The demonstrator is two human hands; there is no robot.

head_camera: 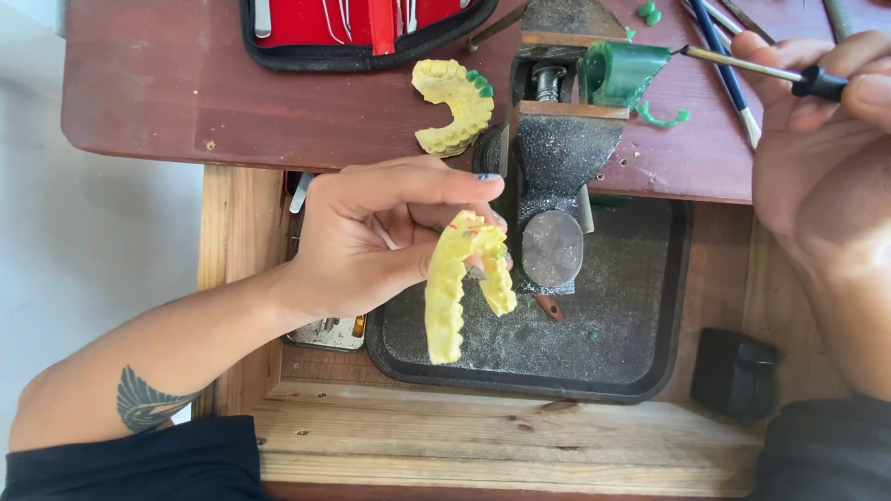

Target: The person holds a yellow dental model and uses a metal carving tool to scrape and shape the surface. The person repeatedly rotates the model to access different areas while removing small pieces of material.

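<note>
My left hand (380,232) grips a yellow dental arch cast (455,288) by its curved end, holding it above a dark tray (640,362). My right hand (817,148) holds a thin metal tool with a black grip (770,72); its tip touches a green wax block (617,72) clamped in a small bench vise (557,158). A second yellow cast (455,107) with green wax teeth lies on the red-brown tabletop (186,93), left of the vise.
An open red instrument case (362,32) lies at the table's back edge. Green wax scraps (661,116) and several tools (729,65) lie right of the vise. A small black box (735,371) sits in the wooden drawer (501,436), with a metal tin (327,332) under my left hand.
</note>
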